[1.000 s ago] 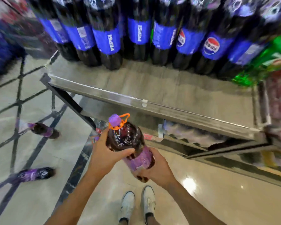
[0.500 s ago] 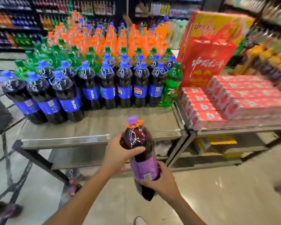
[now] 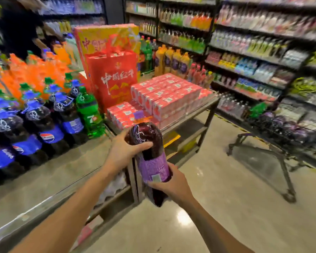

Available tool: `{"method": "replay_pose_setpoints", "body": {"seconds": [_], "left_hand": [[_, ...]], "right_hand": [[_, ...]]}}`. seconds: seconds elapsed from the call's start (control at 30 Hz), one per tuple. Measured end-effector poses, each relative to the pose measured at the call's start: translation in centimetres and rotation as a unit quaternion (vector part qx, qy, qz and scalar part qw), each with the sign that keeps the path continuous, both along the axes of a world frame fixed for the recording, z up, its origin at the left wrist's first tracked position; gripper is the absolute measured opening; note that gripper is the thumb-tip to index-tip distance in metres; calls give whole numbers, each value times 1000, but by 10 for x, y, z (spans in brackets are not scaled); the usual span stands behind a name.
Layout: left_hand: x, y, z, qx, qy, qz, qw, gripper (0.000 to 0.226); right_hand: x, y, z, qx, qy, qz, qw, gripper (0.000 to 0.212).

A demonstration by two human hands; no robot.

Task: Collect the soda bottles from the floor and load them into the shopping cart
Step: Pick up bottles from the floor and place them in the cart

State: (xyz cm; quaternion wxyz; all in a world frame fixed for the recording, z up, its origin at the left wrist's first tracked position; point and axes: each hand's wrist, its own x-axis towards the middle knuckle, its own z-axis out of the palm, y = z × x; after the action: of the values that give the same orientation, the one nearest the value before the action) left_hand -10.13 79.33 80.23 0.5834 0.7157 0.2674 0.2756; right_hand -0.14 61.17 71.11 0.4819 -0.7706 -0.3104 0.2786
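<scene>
I hold a large dark soda bottle (image 3: 150,154) with a purple label and purple cap upright at the centre of the head view. My left hand (image 3: 124,152) grips its upper body from the left. My right hand (image 3: 170,185) wraps its lower part just under the label. To the right stands the shopping cart (image 3: 274,143), dark-framed and blurred, with several purple-topped bottles (image 3: 281,126) lying in its basket. The cart is about an arm's length beyond the bottle.
A low display table (image 3: 49,172) on the left carries blue-labelled cola bottles (image 3: 49,128), a green bottle (image 3: 88,114) and orange ones. A second table (image 3: 204,106) holds red cartons and a red gift bag (image 3: 115,79). Drink shelves (image 3: 254,57) line the right wall.
The view has swung right and up, from the floor and display table to the aisle with the cart. Both hands kept hold of the purple bottle, now more upright.
</scene>
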Motion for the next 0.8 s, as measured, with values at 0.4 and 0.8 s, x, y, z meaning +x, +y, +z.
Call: {"method": "replay_pose_setpoints", "body": {"seconds": [0.4, 0.8], "left_hand": [[231, -49, 28, 41, 7, -195, 980, 65], [437, -62, 25, 58, 22, -355, 933, 49]], "right_hand": [[173, -60, -8, 59, 22, -150, 987, 70], [317, -76, -18, 50, 35, -295, 953, 95]]}}
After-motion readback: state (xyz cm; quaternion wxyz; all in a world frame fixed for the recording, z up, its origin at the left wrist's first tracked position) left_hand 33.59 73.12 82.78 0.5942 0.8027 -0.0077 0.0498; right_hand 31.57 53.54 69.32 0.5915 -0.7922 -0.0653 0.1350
